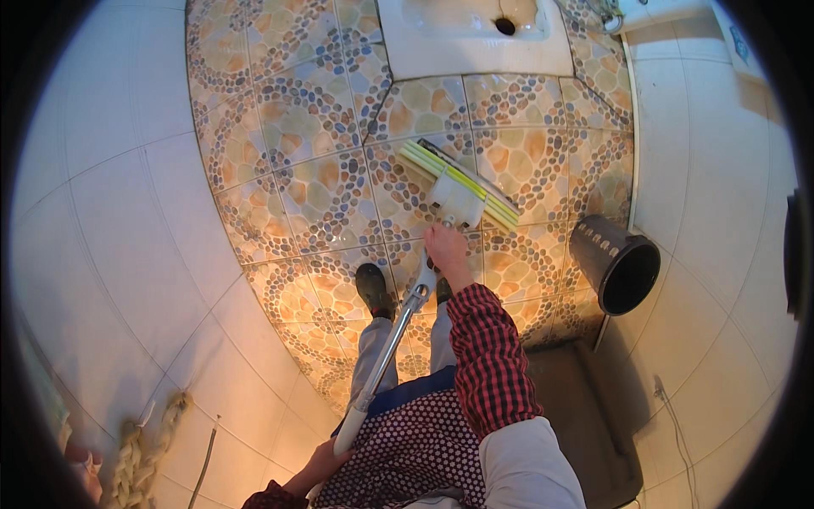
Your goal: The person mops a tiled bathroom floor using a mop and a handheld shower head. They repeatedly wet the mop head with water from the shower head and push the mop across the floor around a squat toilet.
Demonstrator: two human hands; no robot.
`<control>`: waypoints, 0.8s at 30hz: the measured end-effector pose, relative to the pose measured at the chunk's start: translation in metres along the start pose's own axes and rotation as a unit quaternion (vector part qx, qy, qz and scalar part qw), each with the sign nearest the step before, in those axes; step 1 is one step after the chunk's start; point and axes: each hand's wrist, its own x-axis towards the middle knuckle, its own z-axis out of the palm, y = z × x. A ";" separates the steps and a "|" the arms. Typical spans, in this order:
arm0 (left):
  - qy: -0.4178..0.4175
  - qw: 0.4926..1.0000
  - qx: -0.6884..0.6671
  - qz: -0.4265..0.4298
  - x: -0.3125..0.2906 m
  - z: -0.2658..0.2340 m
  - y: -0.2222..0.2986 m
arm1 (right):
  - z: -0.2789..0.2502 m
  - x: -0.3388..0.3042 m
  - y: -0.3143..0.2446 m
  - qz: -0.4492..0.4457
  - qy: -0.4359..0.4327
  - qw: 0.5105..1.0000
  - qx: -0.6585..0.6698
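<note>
A sponge mop (394, 343) slants up from my lap toward the middle of the view, with a silver pole and a white grip at its near end. Its head carries green-yellow strips and a white bracket, held over the patterned tile floor; whether it touches the tiles I cannot tell. My right hand (447, 250) is closed round the mop just below the head. At the near end my left hand (324, 464) grips the white handle, its fingers partly hidden.
A squat toilet (475, 55) is set in the floor ahead. To the right stand a dark bin (615, 265) by the wall and a dark grey tub (577, 416). Braided cords (140, 462) hang at the lower left. My shoes (373, 288) are below the mop head.
</note>
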 end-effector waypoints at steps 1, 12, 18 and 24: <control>-0.025 0.999 -0.023 0.011 -0.009 -0.001 0.006 | -0.009 0.000 0.001 0.001 -0.010 1.000 0.025; -0.259 0.862 -0.432 -0.049 -0.095 -0.035 0.116 | -0.130 -0.043 -0.045 0.041 0.145 0.986 -0.070; -0.263 0.834 -0.482 -0.052 -0.098 -0.017 0.109 | -0.141 -0.125 -0.099 -0.045 0.209 0.976 -0.040; -0.221 0.863 -0.455 -0.002 -0.092 -0.023 0.113 | -0.105 -0.189 -0.116 -0.131 0.289 0.948 -0.009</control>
